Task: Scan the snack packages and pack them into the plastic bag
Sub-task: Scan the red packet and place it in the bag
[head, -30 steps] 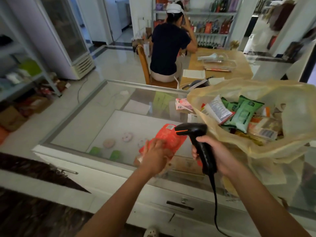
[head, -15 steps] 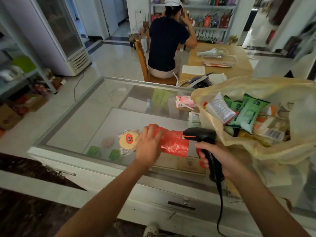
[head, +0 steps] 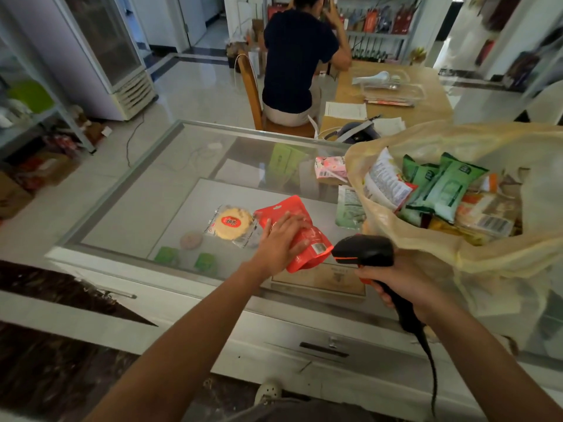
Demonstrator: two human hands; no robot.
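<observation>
My left hand (head: pixel 281 240) grips a red snack pouch (head: pixel 307 243) over the glass counter, its barcode end turned toward the scanner. My right hand (head: pixel 402 287) holds a black barcode scanner (head: pixel 365 251) by the handle, its head pointing left at the pouch. A round yellow biscuit pack (head: pixel 233 222) lies on the glass just left of the pouch. A pink pack (head: pixel 330 167) and a green-white pack (head: pixel 350 208) lie beside the yellowish plastic bag (head: pixel 426 153), which stands open at the right with several green and other snack packs inside.
The glass-topped counter (head: pixel 146 190) has a white front with a drawer handle (head: pixel 324 348). The scanner cable (head: pixel 432 376) hangs down on the right. A person (head: pixel 292 56) sits on a chair at a wooden table (head: pixel 426 102) behind the counter. A fridge stands far left.
The left hand has turned and lowered the red pouch so its barcode end faces the scanner. The biscuit pack came into view beside it. The scanner stays close to the pouch.
</observation>
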